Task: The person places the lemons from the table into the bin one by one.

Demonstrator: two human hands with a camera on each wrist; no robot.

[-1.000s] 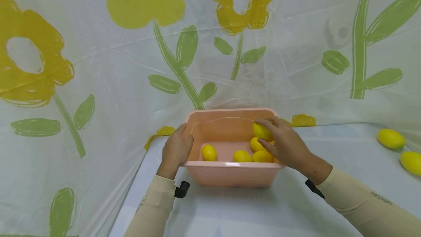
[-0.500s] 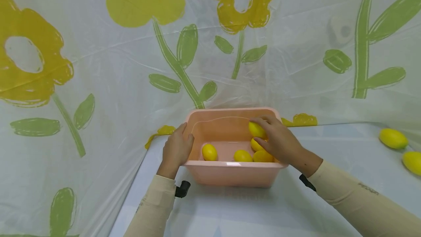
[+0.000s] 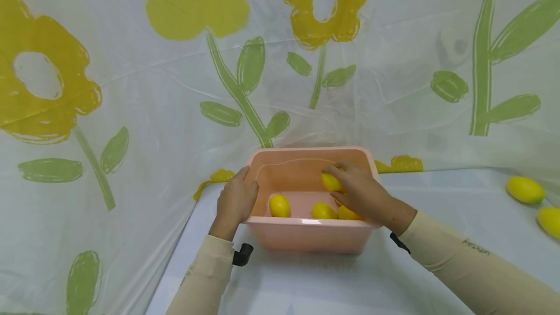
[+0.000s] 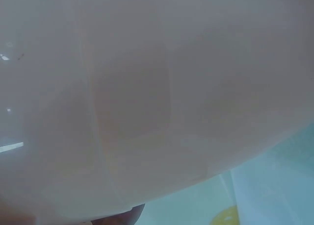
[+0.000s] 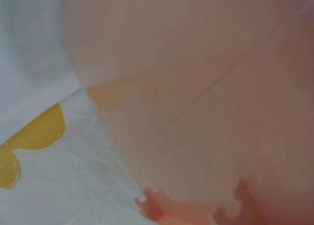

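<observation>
A pink plastic basin stands on the table in the head view. My left hand grips its left rim, thumb on the inner side. Over the basin's right part, my right hand holds a yellow lemon between thumb and fingers. On the basin floor, one lemon lies at the left. Another lemon is near the middle, beside a third lemon partly covered by the right hand. The basin's wall fills most of the left wrist view, and its pink wall most of the right wrist view.
Two more lemons, a farther one and a nearer one, lie on the white table at the far right. A flower-printed cloth hangs directly behind the basin.
My right hand has moved left and slightly down into the basin with its lemon, now covering most of the lemon beneath. My left hand has stayed on the rim.
</observation>
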